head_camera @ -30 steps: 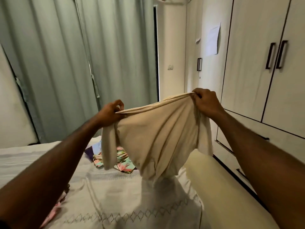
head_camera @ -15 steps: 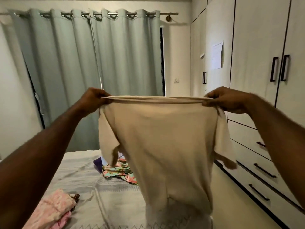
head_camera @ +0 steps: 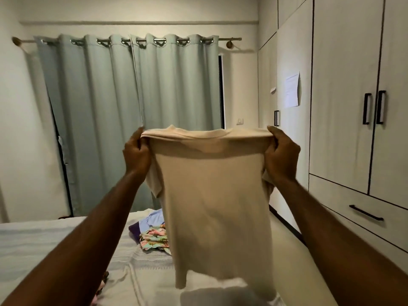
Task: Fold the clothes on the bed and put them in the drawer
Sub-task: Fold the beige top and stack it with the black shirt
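The person holds a beige T-shirt (head_camera: 217, 195) up in the air, above the near part of the bed (head_camera: 44, 239). The left hand (head_camera: 136, 151) pinches one shoulder and the right hand (head_camera: 280, 154) pinches the other, fingers curled round the cloth. Both hands are at the same height, so neither one is nearer to the shirt. The top edge is stretched level between them, and the long axis of the shirt hangs straight down, with the hem just over the bedcover. Both arms are stretched forward and raised. The next move is probably to lay the shirt flat on the bed, directly below. More clothes (head_camera: 152, 235) lie further back on the bed. The drawer (head_camera: 353, 208) is at the right, closed.
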A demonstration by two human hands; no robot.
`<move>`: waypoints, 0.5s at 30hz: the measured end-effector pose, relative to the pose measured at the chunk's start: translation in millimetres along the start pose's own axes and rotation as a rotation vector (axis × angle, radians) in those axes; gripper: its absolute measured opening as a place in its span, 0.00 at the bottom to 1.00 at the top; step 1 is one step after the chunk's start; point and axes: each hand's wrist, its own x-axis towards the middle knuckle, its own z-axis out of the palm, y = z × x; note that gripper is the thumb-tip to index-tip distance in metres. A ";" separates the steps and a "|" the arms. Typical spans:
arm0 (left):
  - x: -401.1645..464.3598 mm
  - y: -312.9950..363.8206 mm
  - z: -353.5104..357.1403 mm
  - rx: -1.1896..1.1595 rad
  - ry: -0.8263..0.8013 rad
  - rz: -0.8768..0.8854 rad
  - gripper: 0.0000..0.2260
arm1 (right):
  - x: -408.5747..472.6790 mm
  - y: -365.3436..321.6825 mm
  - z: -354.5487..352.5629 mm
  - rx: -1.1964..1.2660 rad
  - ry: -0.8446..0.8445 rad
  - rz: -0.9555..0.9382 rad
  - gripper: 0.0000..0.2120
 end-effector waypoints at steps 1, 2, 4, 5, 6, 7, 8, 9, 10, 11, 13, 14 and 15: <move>-8.6 -1.9 -2.3 0.042 -0.049 0.151 0.23 | -10.0 1.5 -1.1 0.041 -0.009 -0.064 0.20; -16.4 -5.9 -1.5 0.086 -0.108 0.265 0.29 | -20.1 6.5 1.0 0.045 -0.050 -0.109 0.23; -29.0 -14.1 0.4 0.256 -0.157 0.389 0.38 | -38.1 15.2 8.5 -0.048 -0.178 -0.122 0.31; -33.3 -14.1 1.4 0.367 -0.148 0.413 0.40 | -44.7 17.8 12.0 -0.109 -0.233 -0.105 0.34; -34.4 -13.3 1.2 0.438 -0.135 0.419 0.41 | -48.8 18.4 14.0 -0.149 -0.265 -0.082 0.35; -35.4 -8.9 -1.2 0.496 -0.119 0.422 0.41 | -50.5 17.3 13.0 -0.170 -0.275 -0.067 0.36; -34.2 -4.5 -4.8 0.548 -0.096 0.431 0.41 | -50.0 15.5 11.6 -0.185 -0.253 -0.076 0.35; -32.7 1.0 -9.9 0.599 -0.070 0.438 0.41 | -48.7 11.9 8.7 -0.211 -0.200 -0.111 0.34; -29.8 5.8 -15.0 0.638 -0.043 0.454 0.40 | -45.2 10.0 6.4 -0.238 -0.149 -0.155 0.33; -26.8 12.5 -21.7 0.666 -0.022 0.467 0.40 | -41.6 4.7 3.3 -0.258 -0.112 -0.190 0.32; -20.8 24.1 -35.3 0.695 0.013 0.495 0.39 | -32.6 -2.2 -0.6 -0.291 -0.070 -0.229 0.31; -18.7 29.2 -42.7 0.705 0.034 0.518 0.38 | -27.7 -5.8 -3.4 -0.303 -0.054 -0.236 0.30; -17.6 33.6 -50.1 0.718 0.065 0.537 0.38 | -22.8 -9.2 -8.3 -0.313 -0.033 -0.242 0.30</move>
